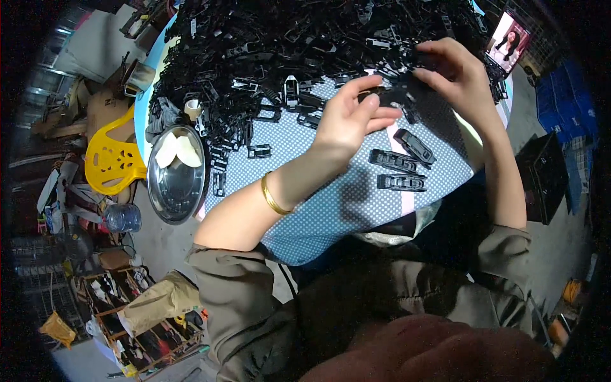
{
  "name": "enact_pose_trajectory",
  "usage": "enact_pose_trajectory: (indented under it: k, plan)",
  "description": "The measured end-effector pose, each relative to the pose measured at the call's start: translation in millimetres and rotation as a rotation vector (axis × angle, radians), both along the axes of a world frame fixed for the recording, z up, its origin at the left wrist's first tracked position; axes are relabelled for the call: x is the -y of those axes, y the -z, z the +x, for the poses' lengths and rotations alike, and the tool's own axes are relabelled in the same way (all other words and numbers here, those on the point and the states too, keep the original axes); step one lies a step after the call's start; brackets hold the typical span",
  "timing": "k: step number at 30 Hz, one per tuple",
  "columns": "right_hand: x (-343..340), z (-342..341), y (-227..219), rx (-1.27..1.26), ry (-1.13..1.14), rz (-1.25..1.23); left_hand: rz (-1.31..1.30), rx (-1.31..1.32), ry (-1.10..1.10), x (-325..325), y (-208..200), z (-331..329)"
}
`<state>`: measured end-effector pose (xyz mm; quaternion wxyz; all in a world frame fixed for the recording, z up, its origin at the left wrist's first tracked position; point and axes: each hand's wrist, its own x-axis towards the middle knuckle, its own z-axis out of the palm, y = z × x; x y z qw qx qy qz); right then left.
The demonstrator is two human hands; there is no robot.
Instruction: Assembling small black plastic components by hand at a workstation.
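Note:
My left hand [349, 118], below a gold bangle on the forearm, reaches over the patterned cloth with its fingers stretched and apart. Dark plastic lies close past its fingertips; I see none of it firmly gripped. My right hand [459, 75] curves over the pile's right part, thumb and forefinger apart with a gap between them. A large heap of small black plastic parts [254, 48] covers the far side of the table. Nearer me, several black slotted parts lie grouped, among them a tilted one [414, 146] and a level one [401, 183].
An oval metal tray [173, 202] with pale slices stands at the table's left edge, near a tape roll [192, 108]. A lit screen [508, 43] stands at far right. Beside the table are a yellow plastic chair [105, 156], blue crates [563, 102] and a cluttered rack [137, 318].

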<state>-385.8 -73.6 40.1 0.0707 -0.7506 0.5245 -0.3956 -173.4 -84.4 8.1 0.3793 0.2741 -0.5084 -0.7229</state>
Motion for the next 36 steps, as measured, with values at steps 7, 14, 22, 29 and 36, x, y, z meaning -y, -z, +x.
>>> enact_pose_trajectory:
  k: [7, 14, 22, 29, 36]
  plan:
    - [-15.8, 15.1, 3.4, 0.578, -0.208, 0.376, -0.018, -0.112, -0.006, -0.5, -4.7, 1.1]
    - [-25.2, 29.0, 4.3, 0.188, -0.178, 0.048, 0.013, -0.175, 0.028, -0.3, -3.2, 2.6]
    - [-27.2, 38.1, 8.7, 0.028, -0.268, -0.147, 0.125, -0.148, 0.042, 0.7, -4.3, 3.7]
    - [-27.3, 34.8, 10.7, -0.056, -0.238, -0.147, 0.163, -0.133, 0.049, 3.2, -3.0, 3.7]
    - [-31.6, 37.1, 2.0, -0.143, -0.279, -0.238, 0.146, -0.08, 0.044, 1.1, -2.1, 2.9]
